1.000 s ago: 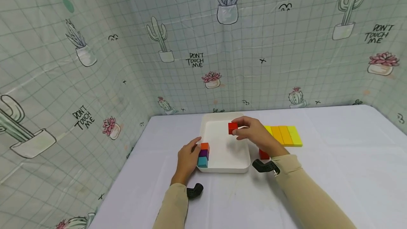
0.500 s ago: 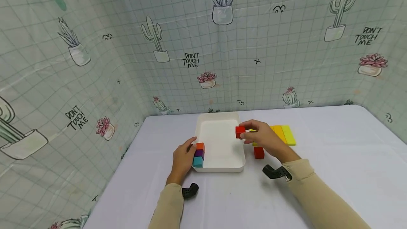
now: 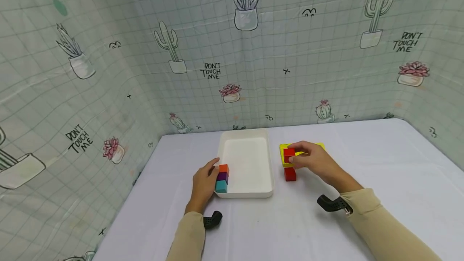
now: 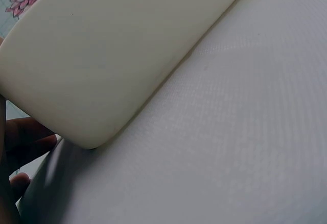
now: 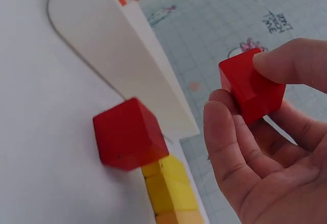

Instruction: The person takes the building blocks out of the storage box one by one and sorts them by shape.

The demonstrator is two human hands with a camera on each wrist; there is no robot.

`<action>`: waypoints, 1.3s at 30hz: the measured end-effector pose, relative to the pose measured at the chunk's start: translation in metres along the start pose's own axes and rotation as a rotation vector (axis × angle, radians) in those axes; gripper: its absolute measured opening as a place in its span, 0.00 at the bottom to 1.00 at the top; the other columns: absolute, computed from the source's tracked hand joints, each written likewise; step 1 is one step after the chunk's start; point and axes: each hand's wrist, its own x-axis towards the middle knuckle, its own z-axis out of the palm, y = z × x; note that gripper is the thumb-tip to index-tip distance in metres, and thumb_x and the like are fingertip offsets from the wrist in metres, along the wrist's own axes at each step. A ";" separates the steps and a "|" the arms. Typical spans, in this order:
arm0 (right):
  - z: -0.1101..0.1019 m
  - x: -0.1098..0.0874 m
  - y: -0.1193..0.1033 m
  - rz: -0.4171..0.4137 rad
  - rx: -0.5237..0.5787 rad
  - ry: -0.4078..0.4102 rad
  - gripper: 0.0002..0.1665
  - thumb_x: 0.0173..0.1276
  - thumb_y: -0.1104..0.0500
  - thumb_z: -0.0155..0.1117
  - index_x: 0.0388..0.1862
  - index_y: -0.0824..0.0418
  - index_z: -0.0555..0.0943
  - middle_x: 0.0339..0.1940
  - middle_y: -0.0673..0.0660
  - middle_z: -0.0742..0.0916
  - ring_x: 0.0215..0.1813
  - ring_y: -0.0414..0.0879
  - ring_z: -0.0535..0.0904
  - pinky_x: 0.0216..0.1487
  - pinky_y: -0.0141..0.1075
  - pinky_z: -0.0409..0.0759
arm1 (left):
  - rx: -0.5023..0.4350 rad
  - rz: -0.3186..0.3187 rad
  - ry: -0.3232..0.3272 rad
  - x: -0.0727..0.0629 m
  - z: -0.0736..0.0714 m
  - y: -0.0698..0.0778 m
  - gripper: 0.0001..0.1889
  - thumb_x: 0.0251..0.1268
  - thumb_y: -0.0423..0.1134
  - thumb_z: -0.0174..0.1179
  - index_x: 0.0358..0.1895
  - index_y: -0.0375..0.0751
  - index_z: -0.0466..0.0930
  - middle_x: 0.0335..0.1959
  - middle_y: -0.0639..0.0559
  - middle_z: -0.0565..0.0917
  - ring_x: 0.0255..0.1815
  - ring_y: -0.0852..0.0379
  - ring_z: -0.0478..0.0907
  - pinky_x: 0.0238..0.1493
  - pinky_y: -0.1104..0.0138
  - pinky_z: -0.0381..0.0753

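My right hand (image 3: pixel 313 160) holds a red cube (image 5: pixel 251 83) between thumb and fingers, raised above the table. In the head view, this cube appears in front of the yellow blocks (image 3: pixel 282 154). A second red cube (image 3: pixel 290 174) sits on the table just nearer than them. My left hand (image 3: pixel 204 182) grips the left side of a white tray (image 3: pixel 245 195), its thumb by the rim and fingertips outside the wall. Along the tray's left inner side stand an orange block (image 3: pixel 224 168), a purple block (image 3: pixel 222 177) and a light blue block (image 3: pixel 221 186) in a row.
A white cloth covers the table (image 3: pixel 253 228). Behind and left of it hangs a gridded curtain (image 3: pixel 203 31) printed with cacti. The right hand partly hides the yellow and orange-yellow blocks.
My right hand has carried the red cube rightward, from over the tray to above the yellow blocks. The left hand stays at the tray's side. The head view has shifted slightly.
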 end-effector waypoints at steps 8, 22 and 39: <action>-0.014 -0.012 0.014 0.033 -0.039 0.004 0.32 0.70 0.56 0.66 0.68 0.69 0.71 0.64 0.68 0.76 0.49 0.59 0.84 0.52 0.37 0.83 | -0.013 -0.009 0.007 0.001 -0.002 -0.001 0.19 0.76 0.43 0.53 0.66 0.55 0.79 0.52 0.46 0.83 0.56 0.45 0.76 0.64 0.44 0.70; -0.022 -0.016 0.032 0.086 -0.101 -0.021 0.31 0.69 0.54 0.67 0.66 0.66 0.73 0.58 0.65 0.81 0.47 0.55 0.84 0.50 0.35 0.82 | -0.002 -0.039 0.002 -0.001 -0.001 0.000 0.20 0.76 0.44 0.54 0.67 0.55 0.78 0.56 0.45 0.83 0.60 0.43 0.75 0.64 0.42 0.71; -0.027 -0.012 0.044 0.122 -0.209 -0.074 0.31 0.67 0.53 0.70 0.64 0.65 0.75 0.53 0.61 0.85 0.41 0.53 0.82 0.44 0.39 0.82 | -0.017 -0.051 -0.007 -0.001 -0.004 0.000 0.20 0.76 0.45 0.53 0.67 0.56 0.78 0.56 0.45 0.82 0.60 0.44 0.74 0.65 0.42 0.70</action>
